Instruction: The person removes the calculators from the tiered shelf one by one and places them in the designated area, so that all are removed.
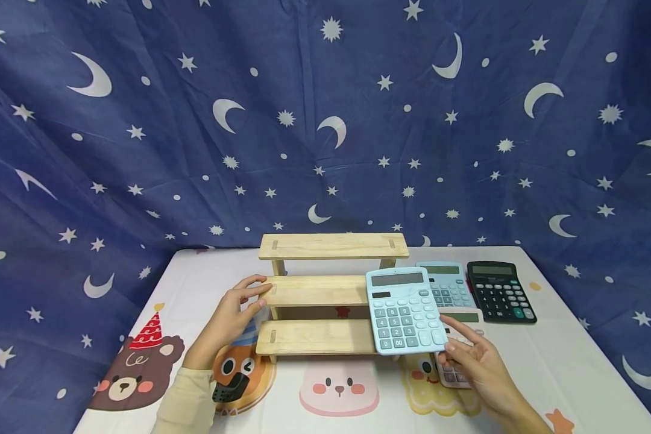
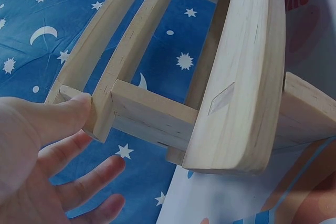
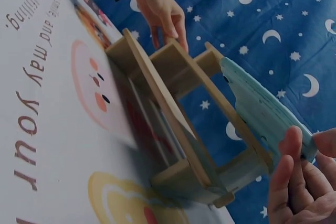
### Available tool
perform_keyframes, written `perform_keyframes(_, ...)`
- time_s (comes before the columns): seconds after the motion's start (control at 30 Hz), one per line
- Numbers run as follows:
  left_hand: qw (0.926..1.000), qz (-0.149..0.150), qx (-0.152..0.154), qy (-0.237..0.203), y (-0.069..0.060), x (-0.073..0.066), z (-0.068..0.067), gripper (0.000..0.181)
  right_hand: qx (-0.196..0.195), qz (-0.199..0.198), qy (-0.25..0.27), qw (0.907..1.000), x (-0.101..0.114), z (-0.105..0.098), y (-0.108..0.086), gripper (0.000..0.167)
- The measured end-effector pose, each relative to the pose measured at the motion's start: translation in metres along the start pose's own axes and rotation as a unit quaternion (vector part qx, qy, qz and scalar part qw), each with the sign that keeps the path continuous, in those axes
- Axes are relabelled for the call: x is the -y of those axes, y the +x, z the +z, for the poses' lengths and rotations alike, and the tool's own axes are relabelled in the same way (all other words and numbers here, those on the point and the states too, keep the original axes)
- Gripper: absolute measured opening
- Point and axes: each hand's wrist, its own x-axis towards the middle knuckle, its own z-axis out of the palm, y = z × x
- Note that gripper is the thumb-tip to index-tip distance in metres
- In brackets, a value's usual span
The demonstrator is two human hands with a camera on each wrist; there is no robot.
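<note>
A three-tier wooden display stand (image 1: 317,337) stands on the table. My left hand (image 1: 230,319) grips the left end of its middle board; in the left wrist view the thumb (image 2: 58,119) lies on that board while the lower fingers spread below. By its lower right corner, my right hand (image 1: 480,364) pinches a light blue calculator (image 1: 407,310). The calculator is raised in front of the right end of the stand, keys facing the head camera, and covers part of the lower two boards. From the right wrist it shows edge-on (image 3: 268,108).
Right of the stand lie a second light blue calculator (image 1: 447,283), a black calculator (image 1: 499,292) and a pale pinkish calculator (image 1: 456,380), partly behind my right hand. The white tablecloth (image 1: 211,268) bears cartoon prints. A dark blue star-and-moon curtain (image 1: 304,120) hangs behind.
</note>
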Motion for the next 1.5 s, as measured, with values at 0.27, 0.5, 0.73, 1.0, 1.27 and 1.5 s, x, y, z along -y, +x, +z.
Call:
perform_keyframes(0.27, 0.9999, -0.01, 0.003, -0.001, 0.001, 0.0, 0.0, 0.034, -0.018, 0.009, 0.026, 0.9995, 0.0, -0.009, -0.006, 0.045)
perform_keyframes(0.5, 0.9999, -0.012, 0.005, -0.003, 0.001, 0.001, 0.0, 0.034, -0.038, 0.023, 0.03, 0.9986, 0.001, -0.016, -0.01, 0.047)
perform_keyframes(0.73, 0.9999, -0.012, 0.006, -0.003, 0.001, 0.0, 0.0, 0.035, -0.064, 0.039, -0.002, 0.9972, 0.001, -0.024, -0.014, 0.043)
perform_keyframes(1.0, 0.9998, -0.015, 0.011, -0.002, 0.0, -0.001, -0.001, 0.035, -0.057, 0.026, 0.005, 0.998, -0.002, -0.038, -0.019, 0.046)
perform_keyframes(1.27, 0.9998, -0.016, 0.012, -0.002, 0.001, -0.001, 0.0, 0.035, -0.092, 0.026, 0.002, 0.9954, -0.001, -0.051, -0.026, 0.043)
perform_keyframes(1.5, 0.9998, -0.015, 0.009, 0.0, 0.001, -0.001, 0.0, 0.035, -0.1, 0.017, -0.003, 0.9948, -0.002, -0.061, -0.032, 0.041)
